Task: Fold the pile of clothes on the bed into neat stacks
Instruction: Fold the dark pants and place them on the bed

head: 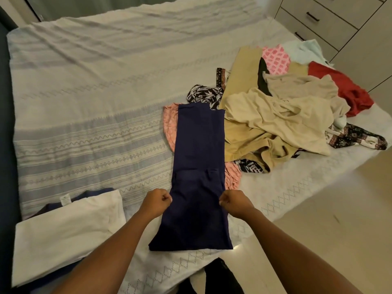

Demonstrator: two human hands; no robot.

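Left hand: the person's left hand (pixel 156 200) is pinching the left edge of the navy garment (pixel 198 166), fingers curled into a fist around the cloth.
Right hand: the right hand (pixel 233 200) is gripping the opposite edge at the same height, knuckles up, fingers clenched on the fabric.
Navy garment: it is lying as a long narrow strip on the bed (pixel 95 102), its near end hanging toward the bed's front edge and its far end resting against the pile of clothes (pixel 282 111).
Pile of clothes: it is sitting unfolded on the right side of the bed, with beige, red, pink patterned and dark floral pieces tangled together; a pink garment (pixel 169 126) is showing from under the navy strip.
Folded stack: a white folded item (pixel 63 234) is lying at the near left corner, covering darker cloth beneath it.
Surroundings: a drawer unit (pixel 318 20) is standing beyond the bed's right side.
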